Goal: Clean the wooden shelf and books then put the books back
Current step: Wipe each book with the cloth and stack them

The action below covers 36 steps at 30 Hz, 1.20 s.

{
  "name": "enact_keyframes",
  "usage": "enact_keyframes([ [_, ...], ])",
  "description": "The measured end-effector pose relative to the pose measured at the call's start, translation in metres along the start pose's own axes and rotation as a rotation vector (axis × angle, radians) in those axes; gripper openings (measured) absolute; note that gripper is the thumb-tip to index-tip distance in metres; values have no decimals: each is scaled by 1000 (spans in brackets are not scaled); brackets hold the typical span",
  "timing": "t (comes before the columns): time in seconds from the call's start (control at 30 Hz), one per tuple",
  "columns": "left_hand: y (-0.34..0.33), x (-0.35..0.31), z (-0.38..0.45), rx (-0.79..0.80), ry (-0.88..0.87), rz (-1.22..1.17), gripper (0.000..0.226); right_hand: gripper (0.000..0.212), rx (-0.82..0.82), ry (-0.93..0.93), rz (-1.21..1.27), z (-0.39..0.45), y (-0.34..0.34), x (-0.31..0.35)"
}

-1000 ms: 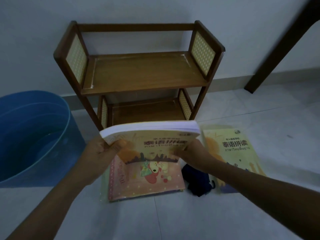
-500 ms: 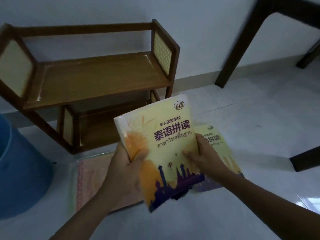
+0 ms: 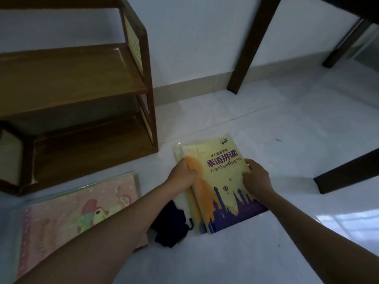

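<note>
The yellow book [image 3: 222, 177], held up in front of the shelf [image 3: 73, 95] half a second ago, has been brought down onto a second yellow book on the floor [image 3: 287, 130], lower centre of the frame. It is pinched at its edges by the left hand [image 3: 183, 175] and right hand [image 3: 255, 177], each grip curled round it. The pink book [image 3: 67, 212] lies lower left, the dark cloth [image 3: 171, 226] between. Both shelf boards are bare; stacking, not returning, is judged under way.
</note>
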<state>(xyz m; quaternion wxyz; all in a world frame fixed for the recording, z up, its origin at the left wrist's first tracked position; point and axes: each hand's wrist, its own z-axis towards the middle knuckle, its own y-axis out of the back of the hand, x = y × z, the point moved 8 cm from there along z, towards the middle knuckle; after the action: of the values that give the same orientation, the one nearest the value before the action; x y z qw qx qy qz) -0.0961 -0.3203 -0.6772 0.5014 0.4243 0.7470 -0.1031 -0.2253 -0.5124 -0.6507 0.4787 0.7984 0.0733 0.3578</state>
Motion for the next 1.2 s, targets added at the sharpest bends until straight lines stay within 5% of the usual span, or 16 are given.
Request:
enact_keyframes([
  [0.07,3,-4,-6,4,-48,57,28,25,25,1,-198,-1,-7,-2],
  [0.17,38,-4,-29,-64,-182,268,49,58,45,285,-546,-29,-37,30],
  [0.27,103,35,-67,-160,-203,517,77,71,313,684,-444,-108,-101,96],
  [0.4,189,136,-128,-231,63,653,115,67,472,746,-496,-156,-180,115],
  [0.5,219,206,-172,-51,240,879,143,55,318,726,-353,-146,-187,120],
  [0.63,236,238,-201,-43,155,840,149,49,24,656,44,-129,-154,161],
  [0.77,236,233,-204,-112,60,703,154,52,26,719,-114,-161,-199,216],
  [0.83,238,231,-205,-144,24,696,155,45,92,915,-214,-211,-252,236],
  [0.93,239,232,-211,-142,-68,747,141,38,414,1338,-299,-295,-311,259],
  [1.0,237,231,-213,-142,-114,747,139,37,351,1443,-293,-277,-303,282],
  [1.13,236,230,-215,-161,-104,729,148,44,64,799,-238,-160,-269,303],
  [1.2,239,230,-216,-202,-108,672,151,45,47,730,-237,-183,-286,310],
])
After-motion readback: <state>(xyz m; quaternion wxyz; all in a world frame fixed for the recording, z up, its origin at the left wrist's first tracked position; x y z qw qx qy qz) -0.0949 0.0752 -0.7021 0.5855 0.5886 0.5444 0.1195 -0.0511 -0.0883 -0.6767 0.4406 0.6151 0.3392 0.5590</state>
